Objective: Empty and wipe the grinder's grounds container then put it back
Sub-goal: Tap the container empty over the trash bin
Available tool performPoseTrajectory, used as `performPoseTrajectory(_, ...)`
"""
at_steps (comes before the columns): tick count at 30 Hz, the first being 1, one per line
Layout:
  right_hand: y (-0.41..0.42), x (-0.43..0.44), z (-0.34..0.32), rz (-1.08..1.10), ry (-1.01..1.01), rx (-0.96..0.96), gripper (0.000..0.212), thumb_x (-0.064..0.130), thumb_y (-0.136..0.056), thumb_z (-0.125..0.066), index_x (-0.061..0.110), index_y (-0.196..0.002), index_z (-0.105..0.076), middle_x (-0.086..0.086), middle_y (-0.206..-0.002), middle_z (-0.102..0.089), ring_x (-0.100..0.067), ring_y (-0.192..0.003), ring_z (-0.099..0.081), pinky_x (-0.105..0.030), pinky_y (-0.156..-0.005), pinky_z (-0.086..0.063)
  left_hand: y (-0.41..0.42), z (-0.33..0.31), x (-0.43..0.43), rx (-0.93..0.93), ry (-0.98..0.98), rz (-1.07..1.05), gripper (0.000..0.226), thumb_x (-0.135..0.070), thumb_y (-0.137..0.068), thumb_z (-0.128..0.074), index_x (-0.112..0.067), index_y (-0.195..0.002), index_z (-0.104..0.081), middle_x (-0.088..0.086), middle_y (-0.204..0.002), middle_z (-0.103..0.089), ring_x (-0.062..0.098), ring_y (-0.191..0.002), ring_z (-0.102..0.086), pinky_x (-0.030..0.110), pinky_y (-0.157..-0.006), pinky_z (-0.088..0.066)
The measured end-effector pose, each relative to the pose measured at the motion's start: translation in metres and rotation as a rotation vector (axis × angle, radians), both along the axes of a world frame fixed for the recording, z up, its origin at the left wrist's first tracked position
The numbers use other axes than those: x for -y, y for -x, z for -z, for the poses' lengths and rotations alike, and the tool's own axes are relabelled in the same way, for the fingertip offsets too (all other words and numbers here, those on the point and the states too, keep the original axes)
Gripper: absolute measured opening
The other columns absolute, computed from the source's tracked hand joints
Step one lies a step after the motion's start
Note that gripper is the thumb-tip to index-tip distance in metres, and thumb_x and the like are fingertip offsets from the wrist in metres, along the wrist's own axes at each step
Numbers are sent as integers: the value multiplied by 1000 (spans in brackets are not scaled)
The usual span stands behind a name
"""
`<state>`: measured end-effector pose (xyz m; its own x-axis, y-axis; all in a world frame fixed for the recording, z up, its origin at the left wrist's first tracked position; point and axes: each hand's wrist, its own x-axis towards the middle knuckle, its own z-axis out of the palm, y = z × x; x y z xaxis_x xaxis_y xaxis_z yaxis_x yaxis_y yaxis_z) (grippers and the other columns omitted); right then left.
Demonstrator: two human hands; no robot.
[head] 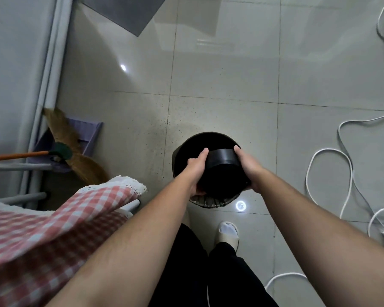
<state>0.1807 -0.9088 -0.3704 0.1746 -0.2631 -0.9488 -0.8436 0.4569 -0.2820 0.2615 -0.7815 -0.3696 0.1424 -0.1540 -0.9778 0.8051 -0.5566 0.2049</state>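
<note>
I hold a black cylindrical grounds container (222, 171) between both hands, low over a round waste bin (211, 202) with a black liner on the tiled floor. My left hand (195, 171) grips its left side and my right hand (246, 167) grips its right side. The container is tilted away from me, its far end pointing down into the bin's dark opening (200, 142). Whether anything is in the container cannot be seen. The grinder is not in view.
A table with a red-checked cloth (60, 222) stands at my left. A broom (75, 151) and purple dustpan (84, 134) lean by the wall at left. White cables (346, 180) loop across the floor at right. My slippered foot (228, 233) is just behind the bin.
</note>
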Motion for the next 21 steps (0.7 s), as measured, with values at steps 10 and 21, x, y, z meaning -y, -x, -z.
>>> performPoseTrajectory(10, 4, -1, -13, -40, -26, -10, 63, 64, -90, -32, 22, -136, -38, -14, -129, -53, -38, -106, -59, -43, -65, -55, 0, -4, 0, 82, 11, 75, 68, -66, -93, -39, -23, -145, -31, 11, -132, -52, 33, -111, -58, 44, -74, -52)
performPoseTrajectory(21, 9, -11, -11, -113, 98, 171, 33, 56, -95, -29, 34, -116, -41, -3, -122, -52, -31, -115, -53, -46, -97, -44, 7, -10, -7, 191, 103, 163, 55, -57, -101, -25, -40, -153, -20, 0, -155, -33, 28, -135, -40, 50, -105, -40)
